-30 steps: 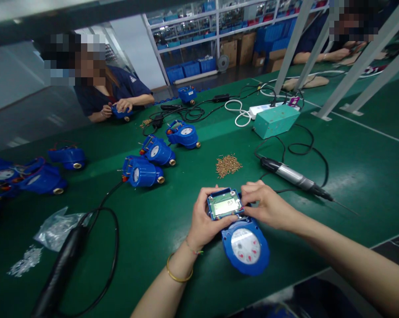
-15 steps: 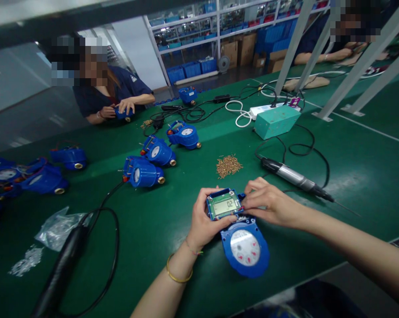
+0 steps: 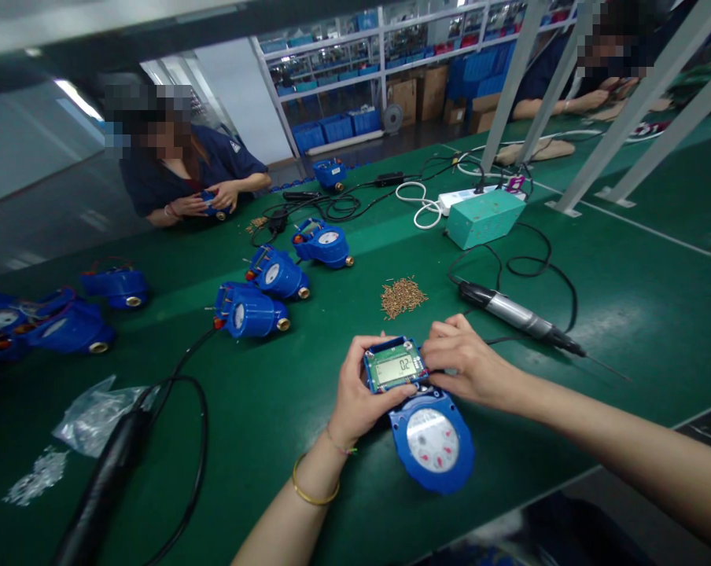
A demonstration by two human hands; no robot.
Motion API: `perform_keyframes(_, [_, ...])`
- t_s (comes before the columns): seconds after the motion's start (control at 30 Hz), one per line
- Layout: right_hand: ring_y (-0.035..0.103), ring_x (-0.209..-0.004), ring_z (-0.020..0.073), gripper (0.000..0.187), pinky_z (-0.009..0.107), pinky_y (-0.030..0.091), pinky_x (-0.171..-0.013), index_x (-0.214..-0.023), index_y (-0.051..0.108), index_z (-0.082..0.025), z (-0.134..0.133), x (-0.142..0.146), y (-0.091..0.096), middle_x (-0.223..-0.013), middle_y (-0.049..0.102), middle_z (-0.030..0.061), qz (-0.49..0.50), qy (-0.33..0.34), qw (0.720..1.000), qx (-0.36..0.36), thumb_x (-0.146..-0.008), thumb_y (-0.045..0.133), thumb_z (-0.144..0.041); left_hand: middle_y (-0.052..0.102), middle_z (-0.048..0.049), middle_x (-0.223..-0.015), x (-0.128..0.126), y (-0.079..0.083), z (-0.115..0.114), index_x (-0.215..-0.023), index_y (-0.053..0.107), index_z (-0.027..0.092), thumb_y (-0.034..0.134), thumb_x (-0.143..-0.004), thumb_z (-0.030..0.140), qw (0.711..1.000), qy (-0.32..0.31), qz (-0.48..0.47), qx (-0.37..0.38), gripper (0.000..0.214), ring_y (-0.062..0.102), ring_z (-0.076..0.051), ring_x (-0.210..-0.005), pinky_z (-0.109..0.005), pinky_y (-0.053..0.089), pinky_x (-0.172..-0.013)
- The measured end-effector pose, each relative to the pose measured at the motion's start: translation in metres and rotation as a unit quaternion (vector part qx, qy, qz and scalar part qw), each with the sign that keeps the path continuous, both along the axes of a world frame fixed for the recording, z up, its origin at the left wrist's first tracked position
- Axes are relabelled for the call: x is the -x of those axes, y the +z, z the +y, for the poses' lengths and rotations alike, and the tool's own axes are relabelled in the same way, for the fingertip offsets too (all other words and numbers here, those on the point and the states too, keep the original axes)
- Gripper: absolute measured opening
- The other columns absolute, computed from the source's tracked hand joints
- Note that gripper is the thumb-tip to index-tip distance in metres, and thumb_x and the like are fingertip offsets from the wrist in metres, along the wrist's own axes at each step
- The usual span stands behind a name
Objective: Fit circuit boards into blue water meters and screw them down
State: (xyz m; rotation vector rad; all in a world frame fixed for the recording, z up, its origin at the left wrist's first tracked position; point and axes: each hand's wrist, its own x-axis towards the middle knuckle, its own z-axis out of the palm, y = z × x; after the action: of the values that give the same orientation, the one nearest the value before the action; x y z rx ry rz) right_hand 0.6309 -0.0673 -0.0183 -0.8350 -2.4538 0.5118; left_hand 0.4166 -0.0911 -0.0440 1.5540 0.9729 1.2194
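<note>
A blue water meter (image 3: pixel 432 444) with a round white dial lies on the green bench near its front edge. Its upper part is a small housing with a circuit board and a lit display (image 3: pixel 395 369) that reads 0.2. My left hand (image 3: pixel 355 385) grips this housing from the left, thumb along the lower rim. At the housing's right side, my right hand (image 3: pixel 465 362) has its fingers bunched together against the edge. Whatever sits between those fingertips is hidden. Just beyond the hands is a pile of brass-coloured screws (image 3: pixel 403 297).
An electric screwdriver (image 3: pixel 517 314) lies to the right, its bit pointing toward me. Behind it stand a green box (image 3: pixel 485 218) and a power strip. More blue meters (image 3: pixel 252 309) sit left. A black-handled tool (image 3: pixel 104 479) and plastic bag (image 3: pixel 99 417) lie front left. A co-worker (image 3: pixel 184 173) handles another meter.
The view has shifted slightly. My right fingers have drawn in closer along the housing's right edge, while my left hand keeps its hold. The co-worker's hands have moved on their meter.
</note>
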Motion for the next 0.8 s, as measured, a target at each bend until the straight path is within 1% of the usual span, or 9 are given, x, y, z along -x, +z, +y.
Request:
perform_keyframes(0.13, [0.049,-0.084,0.0162,0.015,0.036,0.023,-0.08,-0.077,0.065,-0.018,-0.008,0.002,-0.006,-0.075,0.063,-0.0008,0.027,-0.038,0.999,0.016,-0.09,0.061,-0.011,0.071,-0.0094,-0.118,0.002,0.002,0.002,-0.116,0.056,0.023,0.088,-0.069,0.038,0.997,-0.037,0.021,-0.057,0.059,0.067,-0.027,-0.115,-0.057,0.021,-0.122])
perform_keyframes(0.2, [0.049,-0.086,0.0164,0.017,0.036,0.024,-0.08,-0.077,0.065,-0.019,-0.012,0.004,-0.009,-0.078,0.063,-0.0004,0.042,-0.065,0.997,0.029,-0.09,0.059,-0.009,0.071,-0.0103,-0.118,0.005,0.002,0.003,-0.116,0.056,0.024,0.087,-0.069,0.042,0.992,-0.057,0.058,-0.094,0.06,0.066,-0.029,-0.116,-0.061,0.017,-0.122])
perform_keyframes(0.27, [0.048,-0.087,0.017,0.02,0.035,0.025,-0.079,-0.074,0.065,-0.018,-0.016,0.006,-0.011,-0.083,0.061,0.0011,0.055,-0.092,0.993,0.042,-0.088,0.058,-0.006,0.067,-0.0112,-0.121,0.007,0.003,0.002,-0.116,0.058,0.025,0.087,-0.066,0.047,0.984,-0.052,0.107,-0.131,0.062,0.062,-0.031,-0.119,-0.062,0.023,-0.118])
perform_keyframes(0.37, [0.046,-0.085,0.017,0.022,0.034,0.025,-0.075,-0.069,0.063,-0.017,-0.021,0.009,-0.012,-0.084,0.057,0.0024,0.069,-0.121,0.988,0.063,-0.085,0.057,-0.003,0.064,-0.0099,-0.115,0.009,0.003,-0.001,-0.118,0.061,0.027,0.088,-0.063,0.049,0.969,-0.014,0.162,-0.185,0.065,0.061,-0.03,-0.113,-0.054,0.04,-0.106])
perform_keyframes(0.43, [0.046,-0.084,0.0167,0.023,0.034,0.025,-0.074,-0.067,0.062,-0.017,-0.022,0.011,-0.011,-0.084,0.056,0.0025,0.076,-0.13,0.986,0.074,-0.084,0.057,-0.002,0.066,-0.0072,-0.107,0.009,0.003,-0.004,-0.12,0.06,0.029,0.089,-0.063,0.047,0.957,0.007,0.193,-0.218,0.066,0.064,-0.027,-0.102,-0.054,0.041,-0.104])
perform_keyframes(0.5, [0.045,-0.085,0.0171,0.023,0.034,0.025,-0.074,-0.066,0.061,-0.016,-0.023,0.012,-0.01,-0.085,0.054,0.003,0.081,-0.136,0.984,0.082,-0.082,0.056,0.0,0.07,-0.0058,-0.104,0.008,0.005,-0.008,-0.121,0.058,0.029,0.09,-0.064,0.043,0.944,0.02,0.221,-0.245,0.066,0.068,-0.025,-0.097,-0.057,0.038,-0.108])
perform_keyframes(0.57, [0.044,-0.088,0.0184,0.023,0.034,0.025,-0.075,-0.065,0.061,-0.016,-0.024,0.013,-0.01,-0.088,0.053,0.0037,0.09,-0.143,0.981,0.095,-0.08,0.057,0.001,0.072,-0.0061,-0.105,0.007,0.007,-0.011,-0.12,0.059,0.029,0.09,-0.065,0.04,0.94,0.029,0.225,-0.254,0.064,0.071,-0.025,-0.097,-0.056,0.041,-0.109])
perform_keyframes(0.67, [0.044,-0.091,0.0201,0.023,0.035,0.026,-0.077,-0.064,0.06,-0.016,-0.024,0.013,-0.011,-0.091,0.052,0.004,0.102,-0.144,0.976,0.128,-0.079,0.059,0.001,0.074,-0.0061,-0.104,0.006,0.008,-0.014,-0.119,0.061,0.028,0.09,-0.064,0.038,0.949,0.035,0.204,-0.24,0.063,0.072,-0.025,-0.098,-0.053,0.048,-0.106])
perform_keyframes(0.8, [0.044,-0.087,0.0198,0.025,0.035,0.026,-0.075,-0.064,0.057,-0.015,-0.024,0.013,-0.013,-0.085,0.053,0.003,0.109,-0.135,0.976,0.136,-0.077,0.055,0.006,0.075,-0.0068,-0.106,0.004,0.008,-0.017,-0.118,0.063,0.027,0.091,-0.062,0.036,0.957,0.034,0.186,-0.218,0.063,0.073,-0.026,-0.098,-0.055,0.048,-0.108])
